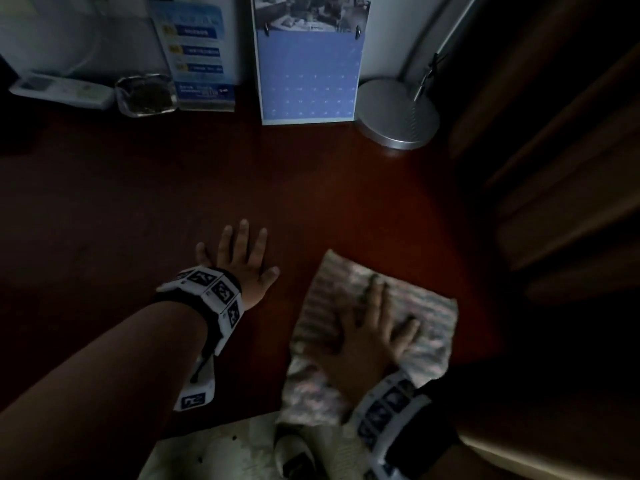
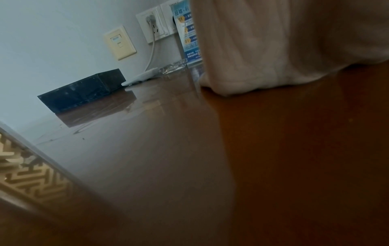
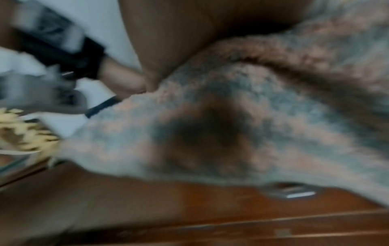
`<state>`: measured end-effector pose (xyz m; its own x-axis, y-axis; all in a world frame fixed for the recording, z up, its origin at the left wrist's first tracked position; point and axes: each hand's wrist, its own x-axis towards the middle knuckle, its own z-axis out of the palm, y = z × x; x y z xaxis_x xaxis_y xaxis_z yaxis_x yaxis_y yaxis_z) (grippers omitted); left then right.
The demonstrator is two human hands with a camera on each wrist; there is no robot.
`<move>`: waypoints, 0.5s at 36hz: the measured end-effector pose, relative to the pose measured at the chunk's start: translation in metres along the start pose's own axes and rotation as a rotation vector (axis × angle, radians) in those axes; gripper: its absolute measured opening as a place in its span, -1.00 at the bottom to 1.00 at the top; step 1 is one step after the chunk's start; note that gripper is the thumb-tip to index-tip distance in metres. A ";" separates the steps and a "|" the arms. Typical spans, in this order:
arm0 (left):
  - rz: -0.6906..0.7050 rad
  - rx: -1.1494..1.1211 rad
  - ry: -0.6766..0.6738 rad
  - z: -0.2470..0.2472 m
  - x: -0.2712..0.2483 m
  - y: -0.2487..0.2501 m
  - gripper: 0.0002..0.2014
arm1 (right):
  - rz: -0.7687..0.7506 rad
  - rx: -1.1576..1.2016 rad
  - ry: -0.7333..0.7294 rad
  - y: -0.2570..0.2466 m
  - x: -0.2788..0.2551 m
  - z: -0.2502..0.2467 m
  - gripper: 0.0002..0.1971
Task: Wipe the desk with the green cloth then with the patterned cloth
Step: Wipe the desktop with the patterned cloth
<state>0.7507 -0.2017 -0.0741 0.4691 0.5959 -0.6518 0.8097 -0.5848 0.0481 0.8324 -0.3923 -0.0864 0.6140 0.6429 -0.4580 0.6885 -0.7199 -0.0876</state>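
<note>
The patterned cloth (image 1: 408,299), striped pink and grey, lies spread on the dark red-brown desk (image 1: 311,188) near its front right. My right hand (image 1: 374,327) presses flat on the cloth with fingers spread. The right wrist view is blurred and filled by the patterned cloth (image 3: 242,116) on the desk. My left hand (image 1: 239,254) rests flat on the bare desk to the left of the cloth, fingers straight. In the left wrist view the left hand (image 2: 284,41) lies on the glossy desk (image 2: 189,149). No green cloth shows in any view.
Along the back wall stand a blue calendar (image 1: 308,74), a leaflet stand (image 1: 197,53), a glass ashtray (image 1: 147,95), a white remote (image 1: 59,88) and a round silver lamp base (image 1: 398,112). A black box (image 2: 84,91) sits far left. A wooden door is at right.
</note>
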 end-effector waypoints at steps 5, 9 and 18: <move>0.015 -0.007 0.042 0.002 -0.003 0.000 -0.35 | -0.201 -0.017 -0.115 -0.042 -0.018 0.004 0.06; 0.012 -0.024 0.041 0.003 -0.003 0.000 -0.36 | -0.340 -0.047 0.036 -0.034 -0.022 0.018 0.06; 0.019 0.001 -0.009 0.000 0.000 -0.002 -0.34 | -0.169 -0.043 0.049 0.059 -0.002 0.003 -0.02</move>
<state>0.7488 -0.2004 -0.0737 0.4814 0.5794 -0.6577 0.8001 -0.5969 0.0598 0.8708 -0.4370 -0.0933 0.5057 0.7663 -0.3962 0.7984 -0.5898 -0.1216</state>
